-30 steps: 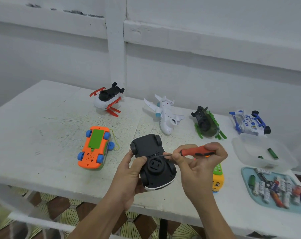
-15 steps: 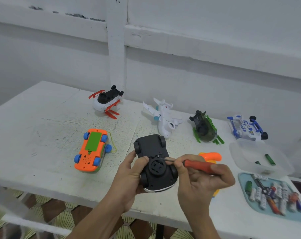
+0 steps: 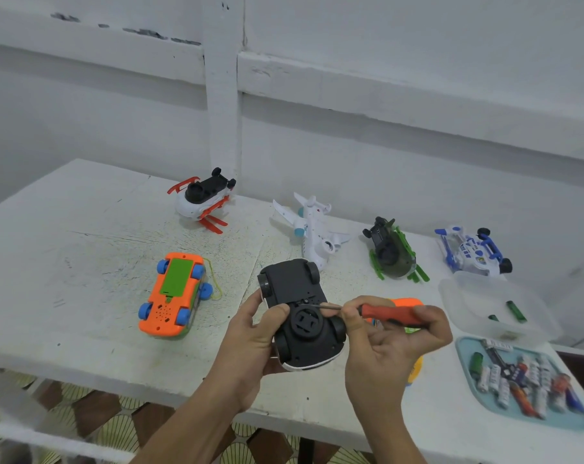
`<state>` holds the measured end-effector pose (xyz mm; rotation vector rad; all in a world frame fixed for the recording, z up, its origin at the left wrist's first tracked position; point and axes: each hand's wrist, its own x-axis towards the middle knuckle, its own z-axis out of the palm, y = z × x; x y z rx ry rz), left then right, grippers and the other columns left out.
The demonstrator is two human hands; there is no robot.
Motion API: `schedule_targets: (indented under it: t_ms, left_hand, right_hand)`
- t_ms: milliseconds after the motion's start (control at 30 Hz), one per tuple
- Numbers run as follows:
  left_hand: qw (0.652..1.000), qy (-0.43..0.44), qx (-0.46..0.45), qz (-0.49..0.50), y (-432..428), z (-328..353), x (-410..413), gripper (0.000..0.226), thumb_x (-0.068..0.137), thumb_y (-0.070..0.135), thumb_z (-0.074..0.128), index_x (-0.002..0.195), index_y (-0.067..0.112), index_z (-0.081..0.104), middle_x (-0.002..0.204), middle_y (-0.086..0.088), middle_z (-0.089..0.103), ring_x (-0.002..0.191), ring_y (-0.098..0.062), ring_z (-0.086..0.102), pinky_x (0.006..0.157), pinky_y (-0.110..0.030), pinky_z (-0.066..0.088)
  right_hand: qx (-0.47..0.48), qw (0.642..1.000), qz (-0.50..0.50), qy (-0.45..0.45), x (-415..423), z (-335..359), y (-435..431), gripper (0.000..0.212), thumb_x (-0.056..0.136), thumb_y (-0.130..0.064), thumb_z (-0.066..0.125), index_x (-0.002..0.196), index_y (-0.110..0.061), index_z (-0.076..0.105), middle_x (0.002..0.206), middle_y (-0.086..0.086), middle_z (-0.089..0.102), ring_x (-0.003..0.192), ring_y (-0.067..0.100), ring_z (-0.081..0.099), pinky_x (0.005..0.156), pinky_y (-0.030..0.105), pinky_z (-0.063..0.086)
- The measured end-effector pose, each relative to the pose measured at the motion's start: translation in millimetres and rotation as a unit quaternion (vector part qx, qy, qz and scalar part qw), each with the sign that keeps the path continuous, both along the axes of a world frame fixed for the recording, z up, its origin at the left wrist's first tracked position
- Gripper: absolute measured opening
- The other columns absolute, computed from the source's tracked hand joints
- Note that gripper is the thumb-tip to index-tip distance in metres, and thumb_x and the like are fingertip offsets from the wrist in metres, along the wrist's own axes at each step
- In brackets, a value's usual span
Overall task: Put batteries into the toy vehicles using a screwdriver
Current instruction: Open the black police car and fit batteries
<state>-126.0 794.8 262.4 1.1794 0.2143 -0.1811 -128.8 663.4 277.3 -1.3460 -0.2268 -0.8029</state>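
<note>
Your left hand (image 3: 250,333) cups the upturned black toy car (image 3: 300,289) above the worktop (image 3: 82,262), thumb curled onto its underside | your right hand (image 3: 391,343) has its fingers clamped on the red-handled screwdriver (image 3: 389,313), shaft level | tip at the car's underside, just beside your left thumb

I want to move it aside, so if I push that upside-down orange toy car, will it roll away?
Probably not: the orange toy car lies on its roof, blue wheels up, so it should slide. It looks like hollow plastic, likely light and stiff. Its thin cord may trail.
</note>
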Motion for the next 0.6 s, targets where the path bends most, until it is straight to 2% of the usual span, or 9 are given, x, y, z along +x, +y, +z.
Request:
schedule_targets:
  t_ms: [100, 167, 200, 267, 333, 467, 600]
  left_hand:
    - [1.0, 0.002, 0.002, 0.0, 0, 1, 0, 0.031, 0.098, 0.018, 0.053, 0.126, 0.029, 0.058, 0.1, -0.007, 0.077, 0.081, -0.028, 0.075, 0.055, -0.033, 0.056]
    - [1.0, 0.002, 0.001, 0.006, 0, 1, 0, 0.03, 0.098, 0.016, 0.052, 0.125, 0.029, 0.058, 0.098, -0.007, 0.077, 0.079, -0.027, 0.075, 0.053, -0.032, 0.056]
    - [1.0, 0.001, 0.001, 0.01, 0, 1, 0, 0.03, 0.098, 0.016, 0.052, 0.124, 0.028, 0.058, 0.097, -0.007, 0.077, 0.078, -0.027, 0.075, 0.053, -0.032, 0.055]
    - [1.0, -0.004, 0.004, 0.018, 0, 0, 1, 0.029, 0.098, 0.015, 0.053, 0.123, 0.028, 0.059, 0.095, -0.008, 0.077, 0.077, -0.028, 0.075, 0.054, -0.033, 0.055]
    - [1.0, -0.012, 0.007, 0.024, -1, 0, 2, 0.03, 0.097, 0.014, 0.054, 0.122, 0.029, 0.06, 0.093, -0.009, 0.077, 0.077, -0.03, 0.074, 0.056, -0.035, 0.056]
    - [0.999, -0.025, 0.013, 0.034, -4, 2, 2, 0.034, 0.096, 0.011, 0.056, 0.124, 0.03, 0.058, 0.086, -0.011, 0.077, 0.07, -0.026, 0.073, 0.053, -0.034, 0.055]
    - [0.998, -0.037, 0.029, 0.042, -5, 2, 5, 0.04, 0.095, 0.01, 0.058, 0.13, 0.029, 0.056, 0.083, -0.012, 0.076, 0.068, -0.025, 0.072, 0.053, -0.034, 0.055]
  right_hand:
    - [0.015, 1.0, -0.017, 0.0, -1, -1, 3, 0.072, 0.072, 0.036, 0.053, 0.099, -0.023, 0.022, 0.094, -0.015, 0.062, 0.071, 0.036, 0.06, 0.072, 0.026, 0.057]
    - [0.015, 1.0, -0.017, 0.008, -1, -2, 3, 0.072, 0.072, 0.035, 0.054, 0.098, -0.023, 0.022, 0.095, -0.018, 0.062, 0.071, 0.033, 0.06, 0.072, 0.026, 0.056]
    - [0.013, 1.0, -0.011, 0.019, 0, -3, 2, 0.071, 0.073, 0.036, 0.053, 0.098, -0.023, 0.022, 0.094, -0.012, 0.064, 0.069, 0.03, 0.062, 0.072, 0.027, 0.057]
    - [0.012, 0.998, 0.029, 0.045, 2, -2, -1, 0.069, 0.078, 0.033, 0.051, 0.099, -0.025, 0.021, 0.087, 0.009, 0.062, 0.064, 0.034, 0.065, 0.071, 0.041, 0.059]
    - [-0.023, 0.996, 0.059, 0.058, 2, 5, -7, 0.066, 0.082, 0.028, 0.051, 0.102, -0.027, 0.022, 0.085, 0.015, 0.058, 0.059, 0.039, 0.066, 0.07, 0.052, 0.058]
    - [-0.071, 0.993, 0.076, 0.055, 3, 29, -19, 0.069, 0.085, 0.025, 0.05, 0.111, -0.033, 0.023, 0.09, 0.013, 0.056, 0.063, 0.028, 0.066, 0.067, 0.047, 0.06]
    - [-0.076, 0.984, 0.12, 0.104, 8, 40, -25, 0.069, 0.089, 0.021, 0.049, 0.115, -0.037, 0.021, 0.091, 0.013, 0.053, 0.06, 0.037, 0.069, 0.069, 0.044, 0.06]
